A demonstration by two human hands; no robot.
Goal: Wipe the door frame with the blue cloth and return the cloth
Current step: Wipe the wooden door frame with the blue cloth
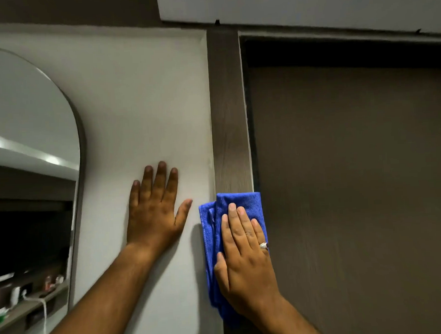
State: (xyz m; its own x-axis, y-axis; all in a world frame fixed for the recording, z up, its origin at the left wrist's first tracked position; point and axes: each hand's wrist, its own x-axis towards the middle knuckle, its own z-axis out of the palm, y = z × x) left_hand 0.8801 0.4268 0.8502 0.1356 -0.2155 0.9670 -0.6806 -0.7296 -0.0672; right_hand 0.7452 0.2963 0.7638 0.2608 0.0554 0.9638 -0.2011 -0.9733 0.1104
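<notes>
The white wall (139, 107) carries the left hand (154, 216), flat with straight fingers, and beside it the brown door frame (228, 115) carries the blue cloth (211, 256), lying directly under the right hand (245, 262), whose straight fingers press it.

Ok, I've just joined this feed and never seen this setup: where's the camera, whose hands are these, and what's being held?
There is no machine here. One wide-angle camera worn on a person's head looks out at their two bare hands, so this is their own view. The left hand lies flat on the white wall, fingers straight, holding nothing. The right hand, with a ring on one finger, presses a folded blue cloth flat against the dark wooden door frame. Right of the frame is the brown door. At the far left is an arched mirror.
</notes>
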